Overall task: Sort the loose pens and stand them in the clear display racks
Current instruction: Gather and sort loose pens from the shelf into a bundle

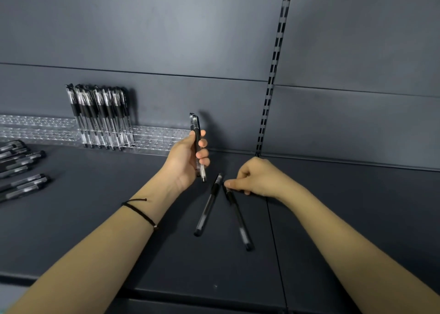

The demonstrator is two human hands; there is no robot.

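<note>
Pen (197,138) upright, cap up, in left hand (183,161), right hand (259,178) pinching flat pen (238,218)

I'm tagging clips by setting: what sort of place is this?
Probably a shop's stationery aisle: a dark grey metal shelf with a slotted upright rail in its back panel, clear perforated plastic display racks holding upright black-capped pens, and loose black pens lying at the left.

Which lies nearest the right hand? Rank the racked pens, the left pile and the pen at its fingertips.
1. Fingertip pen, right at the right hand.
2. Racked pens, back left.
3. Pile, far left.
</note>
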